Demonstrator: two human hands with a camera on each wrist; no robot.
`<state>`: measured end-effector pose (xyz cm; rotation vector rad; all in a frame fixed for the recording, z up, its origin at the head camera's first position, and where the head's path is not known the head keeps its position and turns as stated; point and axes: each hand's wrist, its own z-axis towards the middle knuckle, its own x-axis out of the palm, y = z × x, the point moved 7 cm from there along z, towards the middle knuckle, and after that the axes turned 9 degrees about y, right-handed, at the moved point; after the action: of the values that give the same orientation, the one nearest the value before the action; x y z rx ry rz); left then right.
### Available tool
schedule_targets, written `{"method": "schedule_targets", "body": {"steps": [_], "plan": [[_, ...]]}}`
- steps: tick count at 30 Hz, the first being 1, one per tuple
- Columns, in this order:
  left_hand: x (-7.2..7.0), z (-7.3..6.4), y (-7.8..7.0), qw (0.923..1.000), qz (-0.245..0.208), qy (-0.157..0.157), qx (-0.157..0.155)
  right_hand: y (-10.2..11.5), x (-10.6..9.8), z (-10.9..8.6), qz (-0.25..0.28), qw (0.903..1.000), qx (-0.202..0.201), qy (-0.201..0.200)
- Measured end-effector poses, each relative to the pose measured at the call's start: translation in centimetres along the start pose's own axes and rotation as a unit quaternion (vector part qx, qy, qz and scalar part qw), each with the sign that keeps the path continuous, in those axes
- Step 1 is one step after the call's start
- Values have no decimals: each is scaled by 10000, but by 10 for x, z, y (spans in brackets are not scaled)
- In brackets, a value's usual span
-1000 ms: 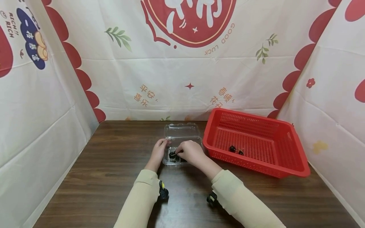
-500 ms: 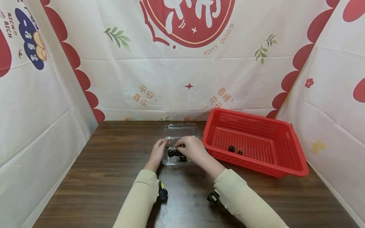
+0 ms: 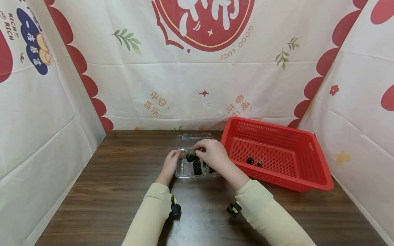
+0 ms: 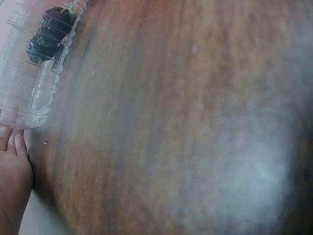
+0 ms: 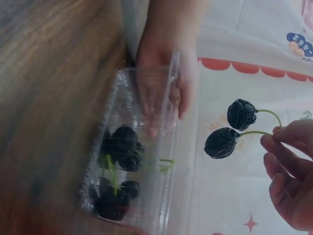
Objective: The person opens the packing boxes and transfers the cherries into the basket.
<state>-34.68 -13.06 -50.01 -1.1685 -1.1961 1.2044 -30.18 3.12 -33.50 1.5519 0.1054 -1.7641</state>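
Observation:
My right hand [image 3: 212, 154] pinches the thin green stems of two dark, wrinkled cherries [image 5: 221, 143] between thumb and fingertips. They dangle over the clear plastic clamshell box [image 3: 184, 171], close to its left end in the head view. Several more dark cherries [image 5: 112, 203] with green stems lie in the box, bunched in its middle and right part. My left hand [image 3: 168, 168] rests against the box's left end. Its fingers [image 4: 19, 146] lie straight along the outer wall in the left wrist view, and the thumb reaches above the rim in the right wrist view.
The box's transparent lid [image 3: 194, 141] is folded back on its far side. To the right stands a red perforated plastic basket [image 3: 283, 182] with a few dark cherries [image 3: 250, 160] at its front. A printed white cloth [image 3: 191, 82] hangs behind the brown wooden table [image 3: 129, 150].
My right hand has risen away from me and slightly rightward, lifting the two cherries by their stems from the box's front left. My left hand has stayed at the box's left end.

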Motion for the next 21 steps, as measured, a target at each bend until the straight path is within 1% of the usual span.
{"method": "schedule_targets", "body": {"steps": [7, 11, 14, 21], "plan": [[0, 1, -1, 10000, 59, 14, 32, -4, -18, -5, 56, 9996, 26, -275], [0, 1, -1, 10000, 47, 22, 29, -8, -24, -9, 238, 9987, 81, -433], [0, 2, -1, 10000, 26, 67, 10, -11, -27, -13, 272, 9980, 106, -561], [-1, 0, -2, 9999, 86, 106, -38, -16, -39, -20, 298, 9960, -11, -848]]}}
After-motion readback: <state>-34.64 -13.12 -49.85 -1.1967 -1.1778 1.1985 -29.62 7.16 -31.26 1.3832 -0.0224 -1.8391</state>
